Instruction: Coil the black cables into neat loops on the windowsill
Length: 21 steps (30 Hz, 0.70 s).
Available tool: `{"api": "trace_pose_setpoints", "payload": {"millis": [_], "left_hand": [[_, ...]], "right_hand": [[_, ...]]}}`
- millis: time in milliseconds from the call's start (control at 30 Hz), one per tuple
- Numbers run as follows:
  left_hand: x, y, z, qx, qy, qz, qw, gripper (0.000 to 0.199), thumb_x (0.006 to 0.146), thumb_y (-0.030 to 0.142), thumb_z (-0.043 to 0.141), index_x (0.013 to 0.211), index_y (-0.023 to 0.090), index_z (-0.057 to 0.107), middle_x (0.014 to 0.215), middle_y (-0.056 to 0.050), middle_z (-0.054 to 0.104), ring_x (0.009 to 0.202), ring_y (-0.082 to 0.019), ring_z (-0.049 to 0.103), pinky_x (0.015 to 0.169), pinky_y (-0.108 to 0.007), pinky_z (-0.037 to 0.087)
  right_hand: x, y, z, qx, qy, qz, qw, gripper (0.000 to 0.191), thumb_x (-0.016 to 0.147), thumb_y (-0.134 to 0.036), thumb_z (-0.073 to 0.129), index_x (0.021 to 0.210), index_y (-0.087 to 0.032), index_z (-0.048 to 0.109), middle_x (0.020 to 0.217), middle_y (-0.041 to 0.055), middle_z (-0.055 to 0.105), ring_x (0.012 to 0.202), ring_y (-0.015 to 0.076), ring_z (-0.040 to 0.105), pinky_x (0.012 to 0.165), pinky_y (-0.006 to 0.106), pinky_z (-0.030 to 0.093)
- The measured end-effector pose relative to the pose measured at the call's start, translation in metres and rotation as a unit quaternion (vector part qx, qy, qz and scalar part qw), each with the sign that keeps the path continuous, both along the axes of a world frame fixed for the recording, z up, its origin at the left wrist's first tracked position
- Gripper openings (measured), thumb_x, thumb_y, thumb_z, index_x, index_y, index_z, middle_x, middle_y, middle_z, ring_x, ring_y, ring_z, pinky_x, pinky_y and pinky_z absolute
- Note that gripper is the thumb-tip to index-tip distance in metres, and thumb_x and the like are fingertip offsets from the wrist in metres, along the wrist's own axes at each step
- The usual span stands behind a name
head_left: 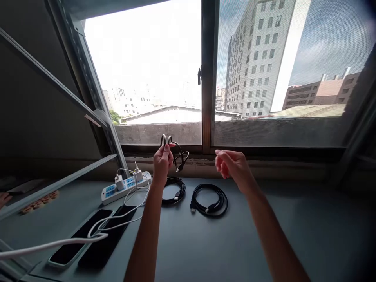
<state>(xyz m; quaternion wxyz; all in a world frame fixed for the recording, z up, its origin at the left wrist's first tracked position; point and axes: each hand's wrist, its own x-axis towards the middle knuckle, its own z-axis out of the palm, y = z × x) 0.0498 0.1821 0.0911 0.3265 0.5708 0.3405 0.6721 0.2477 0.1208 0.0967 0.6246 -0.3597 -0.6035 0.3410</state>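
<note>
My left hand (163, 159) is closed on a dark cable (185, 156), lifted above the table near the window sill. Its bends rise over my fingers and a loose loop hangs to the right, with a plug at the lower end. To the right, my right hand (232, 166) is raised with its fingers curled in and the thumb against them; nothing shows in it. Below and between the hands lies a coiled black USB cable (226, 201) with both plugs showing. Another coiled black cable (183, 190) sits to its left, partly hidden by my left forearm.
At left on the table (188, 250) a white power strip (126, 187) holds two chargers. White charging cords (117, 216) run across two dark phones (107, 239). A metal rack frame (102, 117) stands on the left. A sliding window (207, 78) is behind. Part of another person's hand (4, 199) shows at far left.
</note>
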Motion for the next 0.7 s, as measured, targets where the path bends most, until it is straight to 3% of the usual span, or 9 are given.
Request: {"api": "trace_pose_setpoints", "payload": {"millis": [100,200,333,433,533,700], "left_hand": [[0.006,-0.016,0.008,0.029,-0.029,-0.041,0.998,0.033,0.080,0.048,0.054,0.087,0.017,0.060,0.042,0.010,0.026,0.032,-0.005,0.014,0.031,-0.019,0.010],[0.012,-0.031,0.015,0.051,-0.060,-0.078,0.994,0.028,0.082,0.044,0.055,0.085,0.017,0.062,0.039,0.011,0.024,0.031,-0.005,0.012,0.031,-0.019,0.007],[0.016,-0.048,0.023,0.066,-0.086,-0.086,0.990,0.025,0.082,0.043,0.057,0.076,0.018,0.061,0.038,0.010,0.024,0.031,-0.004,0.012,0.030,-0.019,0.006],[0.017,-0.057,0.027,0.082,-0.120,-0.050,0.988,0.033,0.079,0.044,0.061,0.058,0.019,0.052,0.036,0.010,0.025,0.030,-0.004,0.013,0.029,-0.019,0.007],[0.016,-0.062,0.030,0.093,-0.107,0.001,0.990,0.044,0.076,0.044,0.063,0.046,0.018,0.043,0.034,0.008,0.027,0.029,-0.003,0.018,0.029,-0.020,0.008],[0.011,-0.058,0.030,0.071,-0.117,0.051,0.989,0.045,0.075,0.044,0.062,0.045,0.019,0.039,0.031,0.008,0.028,0.026,-0.005,0.021,0.027,-0.020,0.013]], "right_hand": [[-0.005,0.006,-0.011,-0.037,-0.159,-0.037,0.986,0.037,0.077,-0.053,0.053,0.071,-0.019,0.065,0.067,0.0017,0.064,0.047,0.0098,0.055,0.042,0.020,0.037],[-0.008,0.014,-0.019,-0.092,-0.209,-0.019,0.973,0.046,0.078,-0.061,0.047,0.091,-0.020,0.065,0.082,0.0042,0.067,0.065,0.0148,0.063,0.051,0.022,0.044],[-0.008,0.025,-0.020,-0.098,-0.098,0.055,0.989,0.050,0.078,-0.053,0.055,0.113,-0.017,0.055,0.090,0.0056,0.067,0.080,0.0152,0.064,0.067,0.025,0.049],[-0.001,0.027,-0.015,-0.118,0.002,0.087,0.989,0.057,0.072,-0.038,0.067,0.122,-0.018,0.048,0.097,0.0049,0.066,0.085,0.0127,0.062,0.076,0.024,0.049],[0.008,0.024,-0.011,-0.115,0.055,0.098,0.987,0.052,0.067,-0.029,0.072,0.115,-0.021,0.055,0.099,0.0024,0.064,0.084,0.0105,0.062,0.075,0.021,0.049],[0.020,0.013,-0.004,-0.105,0.116,0.112,0.981,0.035,0.064,-0.028,0.075,0.097,-0.024,0.064,0.092,-0.0025,0.063,0.076,0.0086,0.061,0.065,0.018,0.049]]}}
